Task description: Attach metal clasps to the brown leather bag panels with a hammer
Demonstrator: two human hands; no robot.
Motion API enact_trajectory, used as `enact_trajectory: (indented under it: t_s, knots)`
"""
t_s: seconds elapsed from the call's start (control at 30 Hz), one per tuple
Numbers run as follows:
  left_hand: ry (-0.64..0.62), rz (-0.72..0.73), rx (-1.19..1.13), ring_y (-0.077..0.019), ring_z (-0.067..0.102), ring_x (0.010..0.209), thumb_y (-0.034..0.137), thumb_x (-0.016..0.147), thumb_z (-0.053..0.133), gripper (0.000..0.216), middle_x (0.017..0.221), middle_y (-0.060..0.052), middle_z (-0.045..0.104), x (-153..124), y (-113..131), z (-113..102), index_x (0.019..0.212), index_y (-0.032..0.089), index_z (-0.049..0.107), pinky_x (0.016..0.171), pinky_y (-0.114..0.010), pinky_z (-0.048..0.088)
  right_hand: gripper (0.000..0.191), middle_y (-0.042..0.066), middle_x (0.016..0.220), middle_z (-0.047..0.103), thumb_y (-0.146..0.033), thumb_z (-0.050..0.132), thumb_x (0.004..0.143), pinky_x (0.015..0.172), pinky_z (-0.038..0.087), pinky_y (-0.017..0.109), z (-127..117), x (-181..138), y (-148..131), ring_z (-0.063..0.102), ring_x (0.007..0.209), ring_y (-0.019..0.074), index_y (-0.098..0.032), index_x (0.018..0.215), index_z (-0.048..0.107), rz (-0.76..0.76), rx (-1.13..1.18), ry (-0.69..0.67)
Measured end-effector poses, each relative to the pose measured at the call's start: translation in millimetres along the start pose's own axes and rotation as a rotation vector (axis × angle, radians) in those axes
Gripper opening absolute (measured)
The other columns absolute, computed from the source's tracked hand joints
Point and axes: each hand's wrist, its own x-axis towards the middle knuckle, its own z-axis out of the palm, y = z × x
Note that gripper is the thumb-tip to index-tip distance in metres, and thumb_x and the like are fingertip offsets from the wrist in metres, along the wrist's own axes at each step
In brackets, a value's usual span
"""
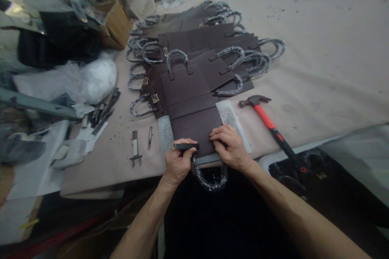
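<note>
Left hand (179, 162): closed, the fingers wrapped round a slim dark tool (184, 146), which lies nearly level across the fist and points toward the right hand; the tool's exact kind is hard to make out at this distance. Right hand (229, 145): half curled, its fingertips resting on the right margin of the dark brown bag piece (195, 126); whether finger and thumb pinch anything cannot be told. The bag piece lies flat between the hands at the front of the desk (316, 73), over a pale grey slab (230, 119) that shows on both sides. A plastic-wrapped loop handle (209, 187) at its near end hangs past the front edge. To the left lie a pronged tool (135, 147) and a short metal rod (150, 137); to the right, a claw hammer (265, 117) with a red and black grip. Beyond, further brown bag pieces (206, 36) overlap in a pile, their wrapped handles looping outward. At far left, a cardboard box (118, 24) stands among plastic bags (99, 76).
</note>
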Motion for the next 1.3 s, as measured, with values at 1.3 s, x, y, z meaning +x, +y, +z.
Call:
enact_trajectory:
  t_s: [1.3]
  knots:
    - [-0.03,-0.021,0.1,-0.0184,0.074,0.084,0.02,0.089,0.067,0.003,0.09,-0.004,0.075,7.0,6.1,2.3,0.091,0.019,0.067,0.081,-0.031,0.06,0.017,0.005,0.093,0.072,-0.009,0.055,0.085,0.102,0.043,0.05,-1.8,1.8,0.1,0.065,0.089,0.0216,-0.023,0.087,0.064,0.009,0.005,-0.01]
